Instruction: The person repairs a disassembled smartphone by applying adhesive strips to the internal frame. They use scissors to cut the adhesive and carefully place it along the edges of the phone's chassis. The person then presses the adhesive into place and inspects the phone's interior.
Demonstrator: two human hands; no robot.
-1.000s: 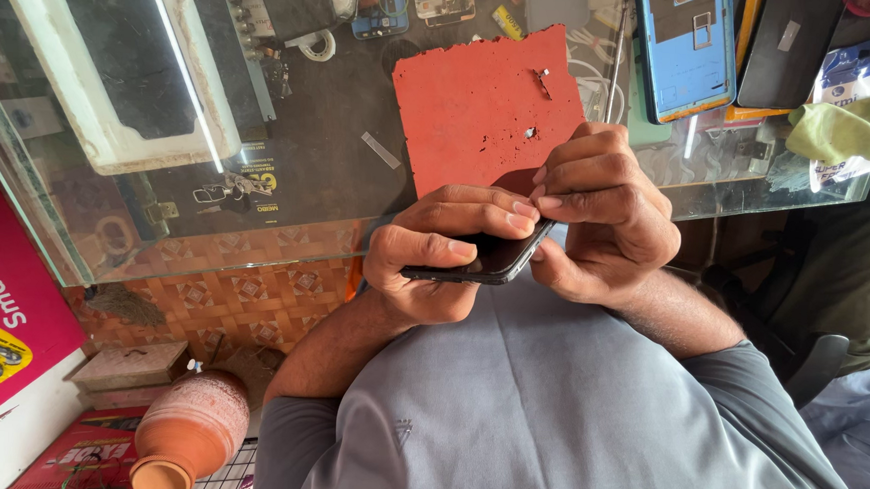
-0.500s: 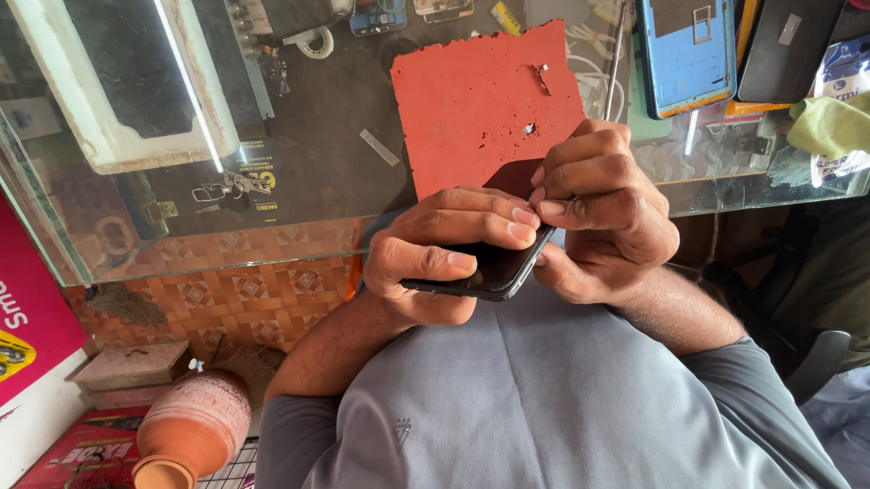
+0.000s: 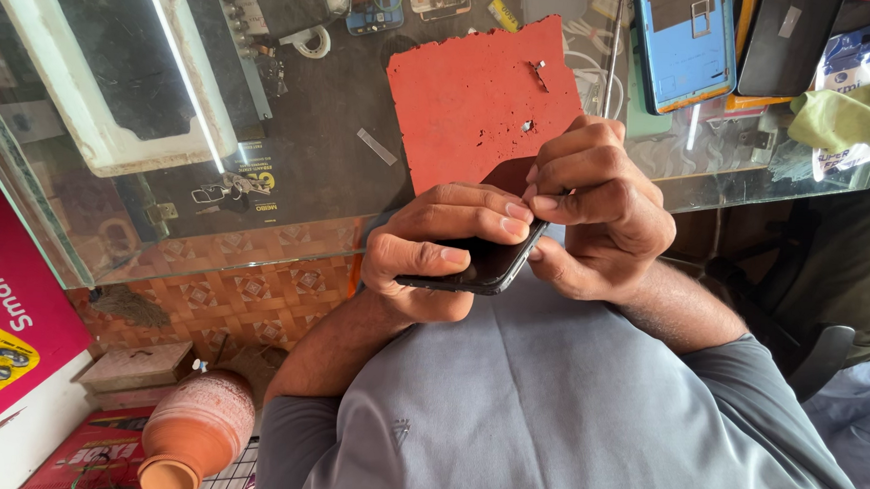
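- Your shirt (image 3: 564, 416): grey-blue, short-sleeved, plain weave, with soft folds across the front.
- A small, faint emblem (image 3: 400, 431) sits on the shirt near one sleeve.
- Your sleeves end above the elbow; both forearms are bare.
- Your left hand (image 3: 435, 254) and right hand (image 3: 593, 217): bare, no rings, watch or gloves visible; fingernails short.

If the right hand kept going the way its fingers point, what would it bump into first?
The right hand has fingertips pointing toward the left hand, already touching the thin black smartphone at its top edge. It would likely meet that phone first, then the left hand's fingers.
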